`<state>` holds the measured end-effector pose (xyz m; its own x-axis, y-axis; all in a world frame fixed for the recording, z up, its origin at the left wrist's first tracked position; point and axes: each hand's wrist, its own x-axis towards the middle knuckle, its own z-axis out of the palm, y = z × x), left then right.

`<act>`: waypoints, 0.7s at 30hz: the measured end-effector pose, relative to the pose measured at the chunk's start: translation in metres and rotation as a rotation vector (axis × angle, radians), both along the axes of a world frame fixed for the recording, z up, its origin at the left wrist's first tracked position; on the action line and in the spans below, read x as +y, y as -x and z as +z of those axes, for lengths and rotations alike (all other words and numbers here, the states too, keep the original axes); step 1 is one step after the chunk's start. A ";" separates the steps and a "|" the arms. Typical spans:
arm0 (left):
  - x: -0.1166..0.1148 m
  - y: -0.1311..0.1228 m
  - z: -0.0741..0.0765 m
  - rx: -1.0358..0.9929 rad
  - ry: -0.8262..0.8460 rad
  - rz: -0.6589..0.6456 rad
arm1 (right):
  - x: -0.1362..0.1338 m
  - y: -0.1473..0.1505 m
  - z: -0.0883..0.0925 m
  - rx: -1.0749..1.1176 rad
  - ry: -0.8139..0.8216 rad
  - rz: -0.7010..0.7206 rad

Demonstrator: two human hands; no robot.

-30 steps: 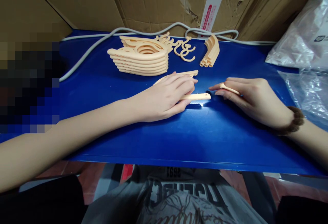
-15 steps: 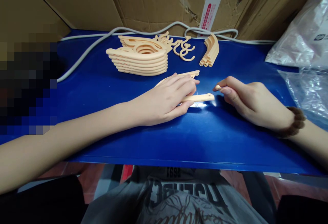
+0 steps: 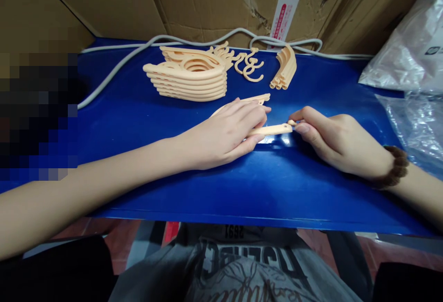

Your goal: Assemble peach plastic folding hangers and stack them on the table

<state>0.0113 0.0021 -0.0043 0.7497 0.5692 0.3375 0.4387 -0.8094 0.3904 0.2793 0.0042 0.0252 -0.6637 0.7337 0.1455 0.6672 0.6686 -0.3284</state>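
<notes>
My left hand (image 3: pixel 228 131) is closed around a beige plastic hanger piece (image 3: pixel 275 129), its flat end with a small hole sticking out to the right. Past my fingers shows another beige strip (image 3: pixel 259 97), perhaps part of the same hanger; my palm hides how they join. Between thumb and forefinger, my right hand (image 3: pixel 332 138) pinches a small beige plastic piece (image 3: pixel 291 122). Only its tip shows, right by the holed end; whether they touch I cannot tell. Behind my left hand stands a stack of beige hanger pieces (image 3: pixel 194 85).
Several loose beige hooks (image 3: pixel 252 69) lie right of the stack, then a bundle of curved beige pieces (image 3: pixel 284 67). A grey cable (image 3: pixel 121 69) crosses the back of the blue table (image 3: pixel 221 196). Cardboard boxes (image 3: pixel 207 2) stand behind; clear plastic bags (image 3: pixel 408 48) lie right.
My right hand has moved slightly left, bringing the small piece to the holed end. The held hanger piece has shifted slightly right and its end has risen a little.
</notes>
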 end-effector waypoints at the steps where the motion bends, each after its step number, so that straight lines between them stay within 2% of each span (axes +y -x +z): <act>1: 0.000 0.000 0.000 -0.001 -0.001 0.002 | 0.000 0.000 -0.001 -0.001 -0.009 0.001; 14: -0.002 -0.002 -0.002 -0.011 0.028 0.034 | -0.004 0.003 -0.004 -0.002 -0.025 0.010; 21: -0.001 -0.003 -0.002 0.041 -0.025 0.018 | -0.005 0.004 -0.004 -0.060 -0.075 0.029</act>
